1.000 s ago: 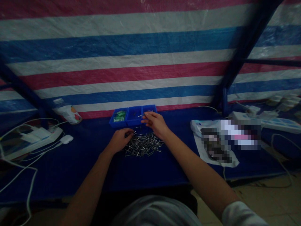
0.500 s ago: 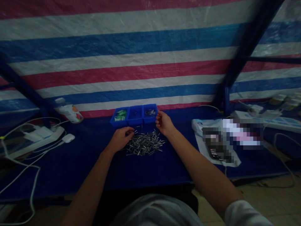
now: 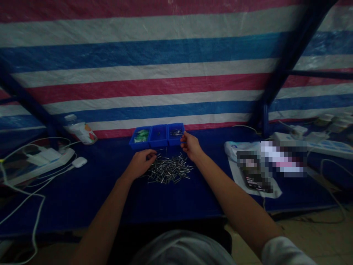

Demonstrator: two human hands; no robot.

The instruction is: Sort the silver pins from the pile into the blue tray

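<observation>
Seeing left hand resting at 9 o'clock edge of metal pin pile on blue table, fingers curled, tips touching pins; can't tell if pinching any. Right hand hovering at pile's 1 o'clock, just beside rt compartment of blue tray, fingers bent; grip not readable, too dim. Tray sitting at pile's 12 o'clock; green pcs in left compartment, few pins in rt one.
</observation>
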